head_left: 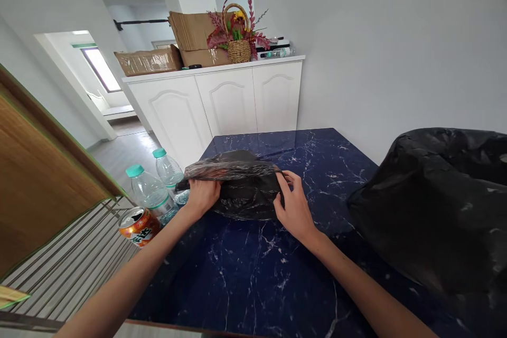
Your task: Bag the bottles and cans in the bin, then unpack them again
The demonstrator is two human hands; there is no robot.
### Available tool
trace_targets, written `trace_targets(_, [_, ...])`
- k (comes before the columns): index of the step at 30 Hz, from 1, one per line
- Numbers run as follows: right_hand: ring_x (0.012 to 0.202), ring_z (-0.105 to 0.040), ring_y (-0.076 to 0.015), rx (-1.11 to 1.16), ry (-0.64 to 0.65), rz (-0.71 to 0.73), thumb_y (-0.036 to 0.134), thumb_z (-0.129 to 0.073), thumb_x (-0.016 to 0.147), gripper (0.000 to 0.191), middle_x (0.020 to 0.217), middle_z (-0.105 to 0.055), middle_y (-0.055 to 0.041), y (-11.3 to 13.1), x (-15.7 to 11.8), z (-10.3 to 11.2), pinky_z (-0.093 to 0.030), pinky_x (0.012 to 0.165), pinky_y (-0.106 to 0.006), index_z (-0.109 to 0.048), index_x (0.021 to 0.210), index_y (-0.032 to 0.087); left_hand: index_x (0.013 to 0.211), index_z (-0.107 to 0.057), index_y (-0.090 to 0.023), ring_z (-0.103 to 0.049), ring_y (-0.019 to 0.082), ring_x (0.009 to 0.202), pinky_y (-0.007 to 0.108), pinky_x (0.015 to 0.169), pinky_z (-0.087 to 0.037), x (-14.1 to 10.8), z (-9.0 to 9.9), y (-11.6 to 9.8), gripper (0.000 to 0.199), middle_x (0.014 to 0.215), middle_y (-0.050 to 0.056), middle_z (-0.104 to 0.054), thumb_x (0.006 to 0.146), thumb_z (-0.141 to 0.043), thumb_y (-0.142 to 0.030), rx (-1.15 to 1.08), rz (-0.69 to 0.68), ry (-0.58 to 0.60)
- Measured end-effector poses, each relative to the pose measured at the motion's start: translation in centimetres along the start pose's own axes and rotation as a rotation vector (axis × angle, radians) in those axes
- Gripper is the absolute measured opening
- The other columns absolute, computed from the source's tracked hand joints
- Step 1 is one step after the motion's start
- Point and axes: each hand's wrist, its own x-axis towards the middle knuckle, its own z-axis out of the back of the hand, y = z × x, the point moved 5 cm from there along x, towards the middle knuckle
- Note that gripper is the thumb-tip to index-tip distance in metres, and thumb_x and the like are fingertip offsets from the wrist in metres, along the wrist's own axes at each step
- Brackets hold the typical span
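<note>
A thin black plastic bag (251,193) lies over the middle of the dark blue marbled table (253,274). My left hand (204,195) reaches into the bag's opening at its left side, with the fingers partly covered by the film and closed round its edge. At the right side, my right hand (291,203) pinches the bag's edge between bent fingers. Faint orange shows through the plastic near the left hand. A larger black bag (423,211) stands open at the right of the table.
Left of my left forearm stand an orange can (139,226) and two clear bottles (148,190) with teal caps. A metal rack (75,264) is at the lower left. Behind the table, a white cabinet (233,100) bears cardboard boxes (148,62) and a flower basket (239,51).
</note>
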Motion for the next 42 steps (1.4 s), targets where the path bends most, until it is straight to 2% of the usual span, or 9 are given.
trace_targets(4, [0.133,-0.055,-0.0356,-0.001,0.026,-0.002,0.021,-0.042,0.107,0.065,0.151,-0.040,-0.0190,0.0,-0.1,-0.3,-0.063,0.094,-0.051,-0.030,0.170,0.031,0.120,-0.075,-0.020,-0.063,0.045,0.128,0.060,0.108,-0.044,0.9,-0.4,0.6,0.033,0.125,0.020,-0.076,0.099,-0.057,-0.039,0.041,0.011,0.022])
trace_targets(9, [0.134,-0.055,-0.0363,-0.029,0.040,-0.013,0.021,-0.043,0.106,0.066,0.147,-0.043,-0.0193,-0.6,-0.3,-0.7,-0.060,0.101,-0.055,-0.029,0.170,0.028,0.127,-0.074,-0.019,-0.061,0.048,0.132,0.061,0.109,-0.043,1.8,-1.0,0.8,0.039,0.134,0.021,-0.073,0.091,-0.068,-0.035,0.061,0.048,0.018])
trace_targets(14, [0.134,-0.055,-0.0382,-0.044,0.072,-0.119,0.024,-0.044,0.104,0.065,0.147,-0.045,-0.0206,-2.0,-0.3,-1.0,-0.058,0.103,-0.056,-0.033,0.168,0.024,0.134,-0.070,-0.017,-0.060,0.046,0.134,0.058,0.113,-0.042,1.6,0.3,-1.1,0.051,0.139,0.022,-0.071,0.090,-0.073,-0.041,0.052,-0.001,0.003])
trace_targets(20, [0.122,-0.062,-0.0366,-0.041,0.088,-0.235,0.029,-0.041,0.106,0.065,0.150,-0.045,-0.0241,-3.5,-0.5,-1.0,-0.062,0.088,-0.049,-0.029,0.169,0.018,0.124,-0.076,-0.016,-0.066,0.042,0.126,0.055,0.112,-0.042,0.5,3.0,-4.2,0.043,0.126,0.020,-0.077,0.099,-0.063,-0.048,0.025,-0.116,0.050])
trace_targets(26, [0.128,-0.062,-0.0385,-0.038,0.112,-0.296,0.033,-0.041,0.105,0.065,0.152,-0.044,-0.0235,-4.2,-0.8,-1.2,-0.063,0.089,-0.048,-0.029,0.167,0.019,0.111,-0.079,-0.010,-0.071,0.048,0.116,0.055,0.102,-0.050,-0.1,1.9,-4.4,0.054,0.116,0.026,-0.078,0.081,-0.082,-0.054,0.033,-0.075,0.145])
trace_targets(29, [0.132,-0.060,-0.0388,-0.042,0.114,-0.308,0.033,-0.041,0.105,0.065,0.151,-0.045,-0.0225,-4.4,-0.8,-1.3,-0.061,0.094,-0.049,-0.029,0.167,0.019,0.108,-0.078,-0.008,-0.073,0.047,0.111,0.054,0.101,-0.053,-0.5,1.9,-4.4,0.052,0.112,0.027,-0.079,0.081,-0.083,-0.052,0.021,-0.065,0.160])
trace_targets(34, [0.132,-0.059,-0.0380,-0.047,0.105,-0.322,0.033,-0.041,0.104,0.068,0.149,-0.045,-0.0224,-5.0,-0.8,-1.4,-0.059,0.098,-0.048,-0.026,0.169,0.018,0.129,-0.069,-0.012,-0.070,0.040,0.123,0.046,0.105,-0.053,-2.9,6.1,-5.8,0.057,0.127,0.020,-0.076,0.087,-0.078,-0.050,-0.032,-0.137,0.115])
trace_targets(39, [0.132,-0.059,-0.0380,-0.049,0.095,-0.335,0.033,-0.040,0.104,0.068,0.146,-0.048,-0.0219,-5.2,-0.9,-1.3,-0.058,0.099,-0.050,-0.026,0.169,0.017,0.140,-0.060,-0.020,-0.080,0.034,0.098,0.040,0.080,-0.060,-7.8,12.1,-6.4,0.066,0.123,0.012,-0.080,0.091,-0.070,-0.062,-0.201,-0.191,0.078])
trace_targets(42, [0.131,-0.060,-0.0372,-0.047,0.099,-0.341,0.034,-0.040,0.104,0.068,0.146,-0.048,-0.0222,-5.2,-1.0,-1.2,-0.058,0.099,-0.049,-0.027,0.169,0.017,0.135,-0.060,-0.023,-0.081,0.029,0.081,0.035,0.068,-0.059,-11.5,14.5,-5.0,0.064,0.107,0.006,-0.083,0.091,-0.065,-0.069,-0.320,-0.159,0.044])
